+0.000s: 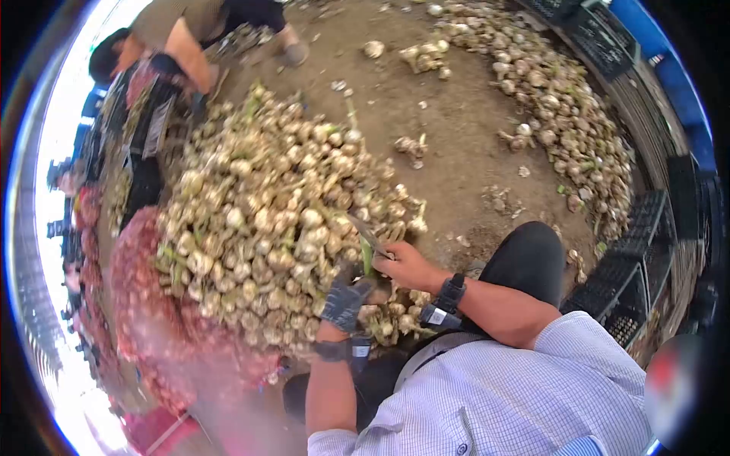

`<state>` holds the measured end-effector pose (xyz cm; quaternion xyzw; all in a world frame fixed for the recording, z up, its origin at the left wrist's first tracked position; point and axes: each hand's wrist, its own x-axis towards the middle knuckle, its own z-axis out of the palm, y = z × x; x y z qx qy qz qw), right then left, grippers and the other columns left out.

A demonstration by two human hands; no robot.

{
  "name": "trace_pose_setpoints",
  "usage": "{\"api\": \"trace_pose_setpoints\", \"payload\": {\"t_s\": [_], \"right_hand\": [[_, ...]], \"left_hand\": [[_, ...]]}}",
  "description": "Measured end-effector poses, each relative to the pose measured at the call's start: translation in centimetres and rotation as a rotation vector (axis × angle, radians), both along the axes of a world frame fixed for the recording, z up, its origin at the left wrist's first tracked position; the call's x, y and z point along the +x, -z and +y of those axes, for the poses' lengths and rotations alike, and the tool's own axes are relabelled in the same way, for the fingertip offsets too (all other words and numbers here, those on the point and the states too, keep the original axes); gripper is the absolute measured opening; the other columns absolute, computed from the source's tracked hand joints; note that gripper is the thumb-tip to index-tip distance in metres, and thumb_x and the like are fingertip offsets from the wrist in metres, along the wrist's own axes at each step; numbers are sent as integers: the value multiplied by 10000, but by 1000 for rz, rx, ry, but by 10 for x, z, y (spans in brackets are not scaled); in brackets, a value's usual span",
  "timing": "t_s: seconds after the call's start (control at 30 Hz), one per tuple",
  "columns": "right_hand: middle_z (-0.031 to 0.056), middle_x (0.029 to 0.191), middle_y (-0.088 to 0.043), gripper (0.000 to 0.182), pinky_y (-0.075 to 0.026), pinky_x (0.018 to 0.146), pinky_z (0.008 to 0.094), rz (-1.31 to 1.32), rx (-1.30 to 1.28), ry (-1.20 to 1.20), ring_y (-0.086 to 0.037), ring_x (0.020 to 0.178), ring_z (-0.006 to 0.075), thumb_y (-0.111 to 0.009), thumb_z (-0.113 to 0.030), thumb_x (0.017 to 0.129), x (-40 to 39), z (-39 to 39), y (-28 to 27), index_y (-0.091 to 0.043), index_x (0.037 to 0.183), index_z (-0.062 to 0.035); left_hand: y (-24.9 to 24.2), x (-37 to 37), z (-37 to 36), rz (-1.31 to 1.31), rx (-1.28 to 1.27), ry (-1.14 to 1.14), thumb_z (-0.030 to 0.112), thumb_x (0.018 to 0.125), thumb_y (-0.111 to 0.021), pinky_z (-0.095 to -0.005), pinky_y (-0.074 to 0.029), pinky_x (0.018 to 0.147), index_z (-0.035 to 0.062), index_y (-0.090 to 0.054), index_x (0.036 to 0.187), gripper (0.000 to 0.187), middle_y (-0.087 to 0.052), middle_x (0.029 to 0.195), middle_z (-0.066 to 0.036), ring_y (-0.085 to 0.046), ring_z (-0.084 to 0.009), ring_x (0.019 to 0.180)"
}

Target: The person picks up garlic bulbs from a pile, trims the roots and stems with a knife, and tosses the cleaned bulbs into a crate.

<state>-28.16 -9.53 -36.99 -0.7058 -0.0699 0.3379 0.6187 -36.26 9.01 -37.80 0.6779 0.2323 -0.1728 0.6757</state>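
Observation:
My bare right hand [404, 266] is closed on the handle of a knife [366, 234], whose curved blade points up and left over the heap. Just left of it, my left hand [346, 302], in a dark grey glove, is closed around garlic with a green stem [367, 257] standing up beside the blade. The bulb itself is mostly hidden by the fingers. Both hands are at the lower right edge of a large pile of garlic bulbs [266, 220].
A second garlic pile [563, 114] runs along the right, beside black crates [608, 289]. Red mesh sacks [152, 304] lie at the left. A co-worker [179, 45] bends over crates at the upper left. Loose bulbs [373, 49] dot the dirt floor [456, 159].

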Motion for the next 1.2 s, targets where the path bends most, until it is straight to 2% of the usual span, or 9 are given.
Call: {"api": "trace_pose_setpoints", "payload": {"t_s": [0.13, 0.23, 0.43, 0.53, 0.63, 0.8, 0.9, 1.03, 1.2], "right_hand": [[254, 816, -621, 384, -472, 697, 431, -69, -24, -123, -617, 756, 348, -616, -300, 793, -9, 6, -4, -631, 911, 65], [241, 751, -599, 330, -462, 650, 433, -227, -168, -170, -601, 698, 353, -636, -276, 769, -9, 5, -17, -635, 844, 45], [228, 701, -601, 285, -464, 619, 475, -484, -366, -354, -596, 663, 392, -654, -273, 725, -19, 5, -21, -659, 758, 9], [236, 730, -622, 328, -490, 655, 471, -315, -787, -483, -614, 698, 396, -638, -318, 732, -3, -10, 15, -672, 763, 6], [213, 679, -636, 360, -507, 654, 462, -341, -690, -341, -621, 636, 373, -612, -335, 779, -11, -10, 23, -688, 757, 17], [160, 882, -652, 473, -497, 743, 398, -204, -222, -303, -630, 794, 303, -727, -388, 747, -22, 9, -32, -653, 984, 15], [119, 1028, -618, 462, -476, 812, 366, -389, -94, -341, -605, 939, 237, -782, -336, 721, -31, 9, -35, -632, 1013, -10], [152, 1048, -598, 479, -473, 833, 363, -248, 25, -268, -590, 981, 261, -795, -315, 705, -29, 9, -30, -629, 1025, 1], [157, 931, -602, 410, -477, 755, 373, -432, -7, -308, -601, 835, 295, -735, -299, 756, -28, 6, -50, -623, 1006, 6]], "left_hand": [[-49, -11, -12, 13, 32, -55, 117, 873, -628, -291, -483, 796, -22, -579, 1153, 316, -650, 1021, -81, -597, -149, 903], [-22, -28, 6, 80, -201, -173, 127, 884, -621, -297, -486, 788, -20, -596, 1138, 295, -652, 1021, -72, -598, -148, 901], [-27, -21, 12, -29, 319, 174, 197, 885, -600, -345, -490, 684, 4, -655, 984, 224, -675, 876, -154, -637, -230, 761], [-75, -23, 13, -251, 544, 264, 174, 877, -580, -342, -486, 644, 4, -661, 959, 205, -676, 839, -138, -633, -221, 707], [-64, -28, 18, -135, 151, -119, 159, 897, -566, -314, -485, 636, 9, -658, 989, 199, -670, 809, -76, -614, -165, 697], [-5, -34, 17, 255, -372, -324, 178, 929, -560, -256, -500, 690, 27, -605, 1093, 227, -626, 958, -52, -589, -111, 880], [-9, -42, 9, -37, -118, 88, 177, 943, -536, -265, -510, 735, 33, -592, 1118, 234, -607, 1021, -68, -596, -122, 896], [-34, -40, -3, -18, -426, -292, 202, 930, -563, -311, -527, 742, 39, -629, 1072, 227, -647, 1001, -62, -618, -154, 867], [-35, -32, 0, -7, -179, -182, 176, 927, -555, -295, -519, 742, 21, -604, 1098, 236, -643, 976, -70, -615, -145, 858]]}}
